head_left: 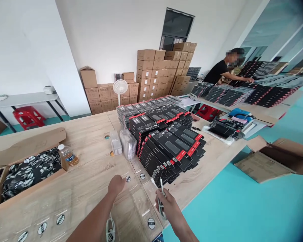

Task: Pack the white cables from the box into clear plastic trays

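Note:
My left hand (116, 185) is closed, its fingertips at the edge of a round black-and-white tag (128, 179) above the clear plastic trays. My right hand (168, 201) grips a coiled white cable (161, 205), its plug ends pointing up. A second coiled cable (110, 230) lies in a tray below my left forearm, around another round tag. More tags sit in the trays nearby, one (142, 176) beyond my hands and one (151, 223) nearer me. Clear trays (141, 198) spread over the wooden table.
Stacked black-and-red boxes (166, 144) stand beyond my hands, beside clear plastic cases (128, 144). At left are a carton of round tags (31, 171) and a bottle (68, 155). An open carton (265, 164) is at right. A co-worker (217, 72) handles boxes farther back.

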Motion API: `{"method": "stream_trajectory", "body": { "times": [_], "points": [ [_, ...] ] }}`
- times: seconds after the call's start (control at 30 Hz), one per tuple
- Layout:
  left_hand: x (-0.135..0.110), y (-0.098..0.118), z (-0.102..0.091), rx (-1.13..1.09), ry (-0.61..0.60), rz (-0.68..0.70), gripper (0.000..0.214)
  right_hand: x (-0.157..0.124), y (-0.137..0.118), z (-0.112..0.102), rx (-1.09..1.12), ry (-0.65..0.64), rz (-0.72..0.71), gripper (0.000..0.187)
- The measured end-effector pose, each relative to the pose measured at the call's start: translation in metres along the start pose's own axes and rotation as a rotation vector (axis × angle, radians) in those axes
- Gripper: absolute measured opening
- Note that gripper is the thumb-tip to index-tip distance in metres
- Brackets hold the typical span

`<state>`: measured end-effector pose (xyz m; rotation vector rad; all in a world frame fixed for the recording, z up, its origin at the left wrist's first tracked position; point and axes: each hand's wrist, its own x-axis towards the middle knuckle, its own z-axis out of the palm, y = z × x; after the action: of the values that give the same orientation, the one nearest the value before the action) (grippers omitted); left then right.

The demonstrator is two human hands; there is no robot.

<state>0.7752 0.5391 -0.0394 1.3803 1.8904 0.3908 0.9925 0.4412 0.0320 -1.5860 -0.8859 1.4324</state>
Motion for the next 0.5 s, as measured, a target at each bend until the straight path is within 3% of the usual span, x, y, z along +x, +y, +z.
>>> {"method": "stream_trajectory", "body": {
  "times": [0.13, 0.23, 0.33, 0.4, 0.5],
  "points": [
    [-0.032, -0.001, -0.020, -0.051, -0.006, 0.054, 0.030, 0.018, -0.012, 0.036, -0.181, 0.056, -0.102, 0.027],
    [-0.058, -0.002, -0.028, -0.120, 0.028, 0.087, 0.032, 0.024, -0.021, 0.061, -0.315, -0.032, -0.187, 0.023],
    [-0.077, -0.003, -0.036, -0.243, 0.113, 0.105, 0.028, 0.024, -0.026, 0.074, -0.312, -0.128, -0.187, 0.021],
    [-0.086, -0.002, -0.042, -0.583, 0.180, 0.107, 0.024, 0.021, -0.027, 0.077, -0.297, -0.178, -0.162, 0.021],
    [-0.095, 0.000, -0.053, -1.232, 0.124, 0.095, 0.070, 0.017, -0.026, 0.081, -0.275, -0.270, -0.166, 0.024]
  ]
}}
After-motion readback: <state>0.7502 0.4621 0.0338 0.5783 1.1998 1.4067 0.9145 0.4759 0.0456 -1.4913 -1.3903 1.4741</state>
